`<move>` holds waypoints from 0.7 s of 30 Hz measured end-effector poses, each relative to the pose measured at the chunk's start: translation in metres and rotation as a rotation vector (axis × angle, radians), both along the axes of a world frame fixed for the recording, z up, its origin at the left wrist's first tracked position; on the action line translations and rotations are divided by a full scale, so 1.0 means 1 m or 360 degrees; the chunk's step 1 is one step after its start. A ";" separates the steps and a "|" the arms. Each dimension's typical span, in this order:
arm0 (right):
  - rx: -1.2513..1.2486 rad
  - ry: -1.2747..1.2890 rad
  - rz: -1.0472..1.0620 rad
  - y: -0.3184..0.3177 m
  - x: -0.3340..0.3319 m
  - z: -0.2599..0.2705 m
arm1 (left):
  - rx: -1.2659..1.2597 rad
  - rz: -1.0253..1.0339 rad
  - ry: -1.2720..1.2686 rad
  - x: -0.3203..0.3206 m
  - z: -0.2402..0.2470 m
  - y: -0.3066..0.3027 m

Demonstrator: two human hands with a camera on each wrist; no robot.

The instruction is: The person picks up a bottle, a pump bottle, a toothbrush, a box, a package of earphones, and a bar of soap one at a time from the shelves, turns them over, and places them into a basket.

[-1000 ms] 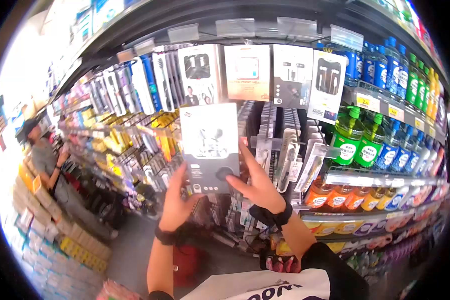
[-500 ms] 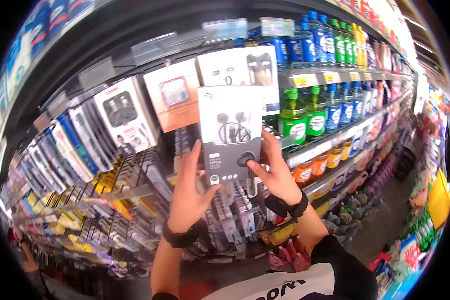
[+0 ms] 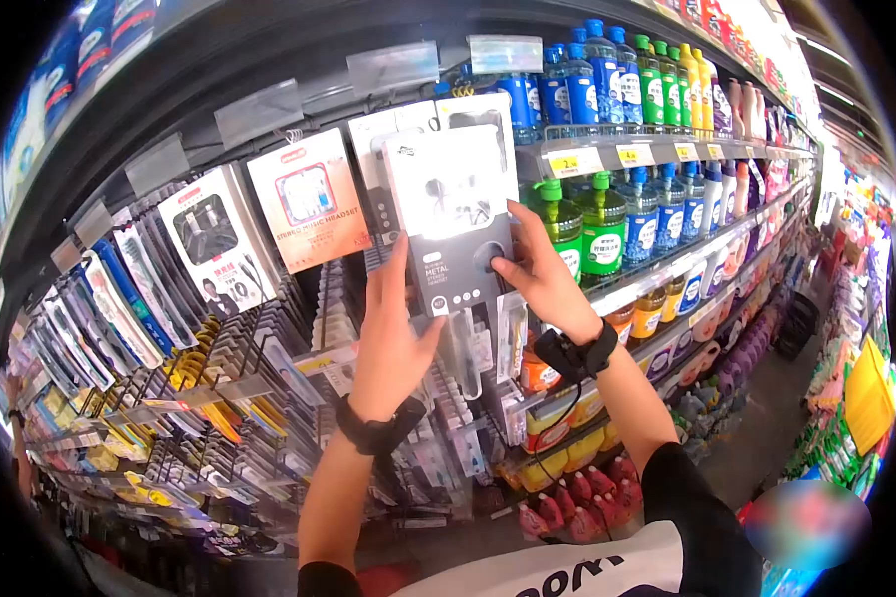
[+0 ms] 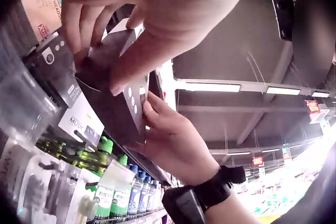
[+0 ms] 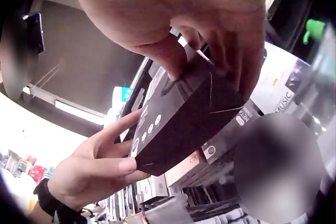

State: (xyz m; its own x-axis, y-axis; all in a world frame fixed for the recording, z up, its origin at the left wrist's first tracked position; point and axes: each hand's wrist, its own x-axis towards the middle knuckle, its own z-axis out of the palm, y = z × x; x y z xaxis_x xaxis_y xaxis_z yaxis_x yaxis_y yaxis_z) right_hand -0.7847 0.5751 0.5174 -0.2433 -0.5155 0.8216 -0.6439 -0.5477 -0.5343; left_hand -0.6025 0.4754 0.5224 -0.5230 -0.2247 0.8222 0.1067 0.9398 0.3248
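Both hands hold up a white and dark grey earphone box [image 3: 458,214], upright and slightly tilted, in front of the hanging packs. The left hand [image 3: 383,343] grips its left side near the lower corner, thumb at the bottom edge. On the right side the right hand [image 3: 551,282] grips it, thumb on the grey front. In the left wrist view the left hand [image 4: 157,14] has fingers and thumb round the dark box [image 4: 113,95], with the right hand [image 4: 170,142] on its far side. The right wrist view shows the box's dark underside [image 5: 184,124] between the two hands.
An orange-white headset pack [image 3: 307,204] and a white earphone pack [image 3: 214,239] hang to the left. Green bottles [image 3: 601,234] and blue bottles [image 3: 639,219] line the right shelves. Below are pink packs [image 3: 577,502]; an aisle runs along the right.
The view has turned toward the right, so the hanging packs shifted left and the bottle shelves came nearer the middle. The held box has risen in view, over the hanging packs.
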 end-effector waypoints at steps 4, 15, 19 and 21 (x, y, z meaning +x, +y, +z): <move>0.0021 0.0063 0.0029 -0.009 -0.002 0.029 | -0.0042 0.0089 0.0132 -0.005 0.014 -0.006; 0.0031 0.0037 0.0059 -0.023 0.000 0.048 | 0.0004 0.0118 0.0127 0.004 0.034 -0.014; 0.0053 0.0027 0.0053 -0.020 0.003 0.042 | 0.0173 -0.0025 0.0095 0.010 0.035 -0.005; -0.0003 0.0053 0.0034 -0.019 0.004 0.043 | 0.0186 -0.0036 0.0086 0.013 0.038 -0.002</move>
State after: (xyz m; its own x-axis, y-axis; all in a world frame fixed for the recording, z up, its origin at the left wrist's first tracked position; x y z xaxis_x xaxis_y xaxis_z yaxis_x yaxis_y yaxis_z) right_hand -0.7803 0.5563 0.5604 -0.2045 -0.5186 0.8302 -0.6496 -0.5626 -0.5114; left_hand -0.5896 0.4730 0.5609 -0.4848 -0.3092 0.8182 0.1480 0.8930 0.4251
